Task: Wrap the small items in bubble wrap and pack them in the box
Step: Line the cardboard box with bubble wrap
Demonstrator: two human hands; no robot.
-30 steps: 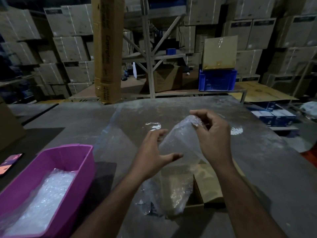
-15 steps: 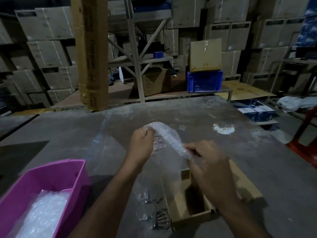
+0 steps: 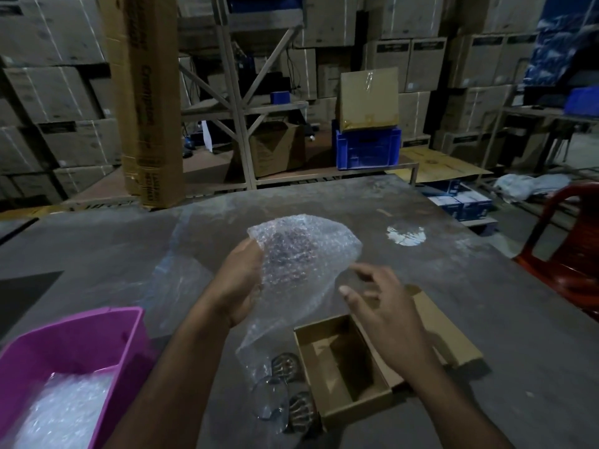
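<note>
- Head view: left hand grips clear bubble-wrap bundle, dark contents inside, at centre.
- Right hand, fingers loosely spread, holds nothing.
- Open brown cardboard box, 5 o'clock: empty.
- Small metal items, 6 o'clock: unwrapped.
- Judgement: wrapping unfinished, packing pending.

Bubble wrap at centre – clear plastic, bubbly, glossy w/ glints. Box at 5 o'clock – plain brown cardboard, matt. Tub at 8 o'clock: smooth pink plastic, slight sheen. Table – grey, matt, scuffed & dusty. Crate at 12 o'clock: blue plastic.
</note>
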